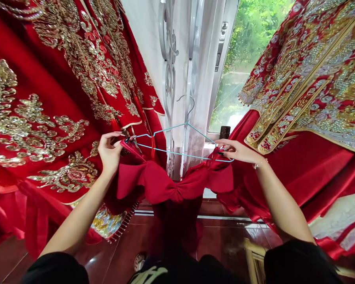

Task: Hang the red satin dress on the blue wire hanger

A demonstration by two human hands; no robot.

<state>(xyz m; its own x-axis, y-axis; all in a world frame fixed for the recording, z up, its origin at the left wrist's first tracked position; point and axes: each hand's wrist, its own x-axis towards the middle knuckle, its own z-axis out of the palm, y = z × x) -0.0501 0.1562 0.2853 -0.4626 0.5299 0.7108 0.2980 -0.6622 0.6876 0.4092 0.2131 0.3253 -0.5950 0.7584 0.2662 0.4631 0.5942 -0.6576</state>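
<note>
A plain red dress (162,183) hangs in front of me from a light-blue wire hanger (171,128), whose hook points up and away. My left hand (110,150) is closed on the dress's strap at the hanger's left end, thumb and fingers pinched together. At the opposite end my right hand (233,149) pinches the other strap against the hanger, its fingers partly hidden by the cloth. The bodice has a gathered, bow-like front with wide off-shoulder pieces on each side. Below it the skirt falls in dark folds toward the floor.
Red garments with gold sequin embroidery (62,79) hang close on the left. Another beaded red and gold outfit (310,86) hangs on the right. Ahead stand a white scrolled metal rack (169,75), a curtain and a window (242,59). A wooden stool (251,256) is low right.
</note>
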